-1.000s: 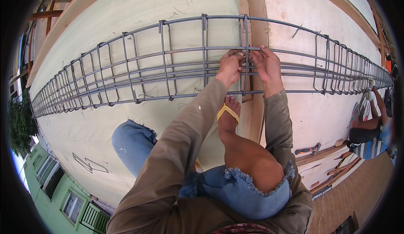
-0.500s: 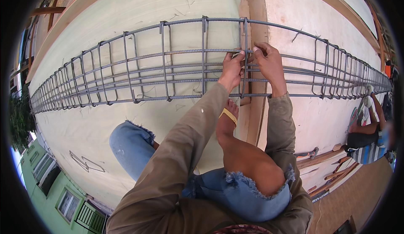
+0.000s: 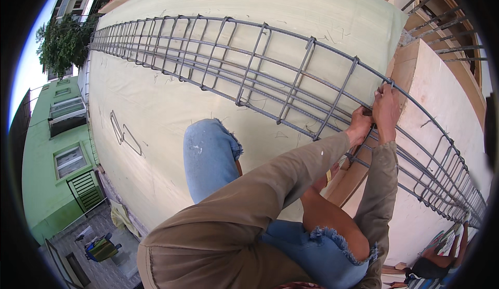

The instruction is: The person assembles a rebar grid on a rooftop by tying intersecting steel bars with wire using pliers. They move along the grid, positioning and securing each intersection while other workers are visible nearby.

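A long rebar cage (image 3: 312, 41) runs from the far left down to the right, made of ribbed bars ringed with square stirrups. Both my hands are on it, right of the middle, at one stirrup. My left hand (image 3: 359, 125) is closed with its fingertips pinched at that stirrup beside an inner bar. Just above and to the right, my right hand (image 3: 386, 111) is closed on the stirrup's upper part, against the top bar. My fingers hide the exact grip, and any tie wire there is too small to see.
The cage lies over pale sheeting (image 3: 156, 99) and a wooden panel edge (image 3: 403, 73). Two loose bent stirrups (image 3: 125, 133) rest on the left sheet. Bars (image 3: 442, 27) stick out at upper right. Another person (image 3: 436, 265) is at lower right, reaching to the cage.
The view has swung left and tilted, so the cage now slants and my hands appear farther right. My right hand has moved up to the top bar; my left stays lower at the stirrup.
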A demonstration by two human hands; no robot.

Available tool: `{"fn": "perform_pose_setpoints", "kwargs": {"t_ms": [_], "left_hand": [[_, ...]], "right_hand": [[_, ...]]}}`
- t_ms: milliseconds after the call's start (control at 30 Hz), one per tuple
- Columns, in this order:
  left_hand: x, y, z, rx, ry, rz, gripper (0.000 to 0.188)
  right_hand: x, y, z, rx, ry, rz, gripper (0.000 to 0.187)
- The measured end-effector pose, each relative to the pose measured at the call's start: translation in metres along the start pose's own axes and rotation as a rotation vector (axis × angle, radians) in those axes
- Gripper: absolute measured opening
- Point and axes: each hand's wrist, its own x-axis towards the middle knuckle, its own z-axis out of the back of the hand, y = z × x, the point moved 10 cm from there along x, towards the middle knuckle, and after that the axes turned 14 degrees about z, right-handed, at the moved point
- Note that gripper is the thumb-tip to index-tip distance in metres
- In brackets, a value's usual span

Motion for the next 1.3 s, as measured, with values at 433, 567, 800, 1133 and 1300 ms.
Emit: {"fn": "perform_pose_setpoints", "kwargs": {"t_ms": [433, 567, 800, 1133, 1300], "left_hand": [[-0.03, -0.025, -0.002, 0.269, -0.127, -0.245, 0.031], [-0.026, -0.021, -0.002, 0.471, -0.163, -0.119, 0.03], [-0.023, -0.001, 0.016, 0.479, -0.188, -0.097, 0.026], [-0.016, -0.013, -0.002, 0.636, -0.159, -0.012, 0.035], [-0.011, -0.012, -0.012, 0.434, 0.073, 0.07, 0.034]], "right_hand": [[-0.055, -0.051, -0.008, 0.54, -0.251, -0.026, 0.014], [-0.052, -0.052, -0.007, 0.61, -0.271, -0.054, 0.013], [-0.046, -0.056, -0.01, 0.536, -0.224, -0.049, 0.011], [-0.058, -0.055, -0.009, 0.743, -0.333, -0.051, 0.013], [-0.055, -0.06, -0.002, 0.729, -0.363, -0.117, 0.014]]}}
